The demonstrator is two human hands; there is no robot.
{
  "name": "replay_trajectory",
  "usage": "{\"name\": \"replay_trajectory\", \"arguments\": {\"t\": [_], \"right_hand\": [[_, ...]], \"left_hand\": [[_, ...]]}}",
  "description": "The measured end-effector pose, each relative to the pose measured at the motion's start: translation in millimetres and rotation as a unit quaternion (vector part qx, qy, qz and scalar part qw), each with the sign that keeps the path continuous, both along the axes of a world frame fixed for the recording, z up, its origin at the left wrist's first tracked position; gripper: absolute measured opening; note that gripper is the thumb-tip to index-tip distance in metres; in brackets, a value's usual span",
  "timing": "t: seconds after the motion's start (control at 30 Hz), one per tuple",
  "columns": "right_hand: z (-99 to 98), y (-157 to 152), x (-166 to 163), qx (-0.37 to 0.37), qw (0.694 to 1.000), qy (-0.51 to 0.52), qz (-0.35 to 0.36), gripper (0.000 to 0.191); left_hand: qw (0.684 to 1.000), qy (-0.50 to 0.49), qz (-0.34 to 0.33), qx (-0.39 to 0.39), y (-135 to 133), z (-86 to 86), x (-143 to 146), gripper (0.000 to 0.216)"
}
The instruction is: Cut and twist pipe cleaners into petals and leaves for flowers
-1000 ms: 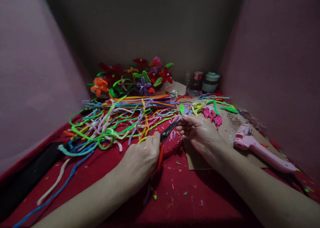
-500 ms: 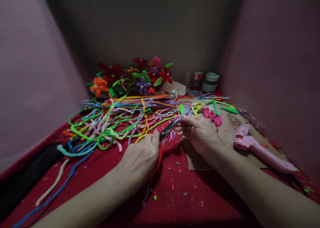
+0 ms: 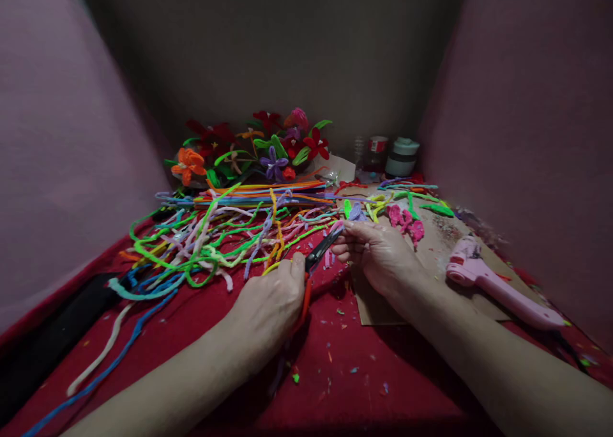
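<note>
My left hand (image 3: 271, 303) is closed around the red handles of a pair of scissors (image 3: 323, 248), whose dark blades point up and to the right. At the blade tips, the fingers of my right hand (image 3: 383, 252) are pinched together on a small pink-and-lilac pipe cleaner piece (image 3: 338, 226). My fingers hide part of that piece. Just beyond my right hand lie a lilac fuzzy petal shape (image 3: 357, 212) and pink pipe cleaner flowers (image 3: 406, 225). Left of the scissors spreads a tangle of coloured pipe cleaners (image 3: 205, 252).
A pink glue gun (image 3: 502, 290) rests on a cardboard sheet (image 3: 378, 309) at the right. Finished pipe cleaner flowers (image 3: 272, 162) and a lidded jar (image 3: 402, 157) stand along the back. Small clippings dot the red cloth (image 3: 345, 392). Walls rise on both sides.
Both hands stay nearly where they were, with the scissors still at the pipe cleaner piece. The whole view has shifted very slightly.
</note>
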State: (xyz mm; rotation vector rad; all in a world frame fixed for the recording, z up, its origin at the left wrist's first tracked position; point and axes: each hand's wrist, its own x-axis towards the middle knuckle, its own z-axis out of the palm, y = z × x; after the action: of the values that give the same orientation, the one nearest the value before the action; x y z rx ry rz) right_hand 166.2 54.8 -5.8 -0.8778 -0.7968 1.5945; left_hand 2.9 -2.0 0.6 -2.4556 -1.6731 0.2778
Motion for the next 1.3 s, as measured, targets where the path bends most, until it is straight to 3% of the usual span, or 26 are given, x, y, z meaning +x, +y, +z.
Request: {"name": "replay_trajectory", "arguments": {"t": [0.57,0.83,1.3], "right_hand": [[1.0,2.2,1.7,0.005,1.0,-0.015,0.013,0.015],[-3.8,5.9,3.3,-0.034,0.997,0.009,0.062,0.016],[-0.5,5.5,2.4,-0.078,0.995,0.045,0.05,0.016]], "left_hand": [[0.999,-0.024,0.006,-0.039,0.3,-0.4,-1.4,0.043],[0.999,-0.02,0.012,-0.039,0.6,2.5,-0.8,0.04],[0.999,-0.021,0.0,-0.046,-0.4,3.6,-3.1,0.04]]}}
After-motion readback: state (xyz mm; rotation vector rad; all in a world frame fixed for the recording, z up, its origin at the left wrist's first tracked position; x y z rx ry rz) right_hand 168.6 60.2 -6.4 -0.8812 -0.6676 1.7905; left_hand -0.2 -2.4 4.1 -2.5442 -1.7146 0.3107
